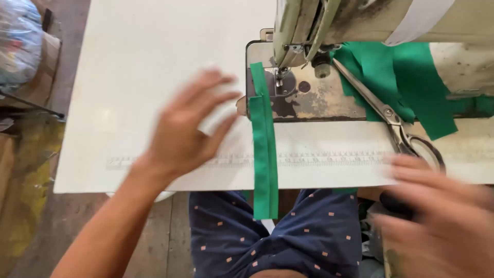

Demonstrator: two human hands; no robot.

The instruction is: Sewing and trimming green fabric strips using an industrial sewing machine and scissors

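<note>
My left hand [188,128] hovers over the white table [128,62], palm down, its fingers spread loosely and holding nothing; it is blurred, so I cannot tell whether the fingertips touch the tabletop. Just to its right lies the green fabric strip [264,149], folded lengthwise. Its top end sits on the worn metal plate [319,100] beside the needle and presser foot [280,77] of the sewing machine [329,20]; from there it runs straight toward me across the table, over the printed ruler scale [319,158] along the near edge, and hangs down in front of my dark blue dotted trousers [288,242].

My right hand [437,216] is low at the table's near right corner, heavily blurred. Its fingers look stretched out side by side, pointing left, but I cannot tell whether they grip anything. Just above it the scissors [391,116] lie on the table, blades pointing up toward the machine, handle loops nearest my fingers.

Loose green cloth [406,77] is heaped behind the scissors under the machine arm, and a white band [419,18] wraps that arm. At the far left, beyond the table, a clear plastic bag [18,41] of pale stuff rests on a brown box [46,72].
</note>
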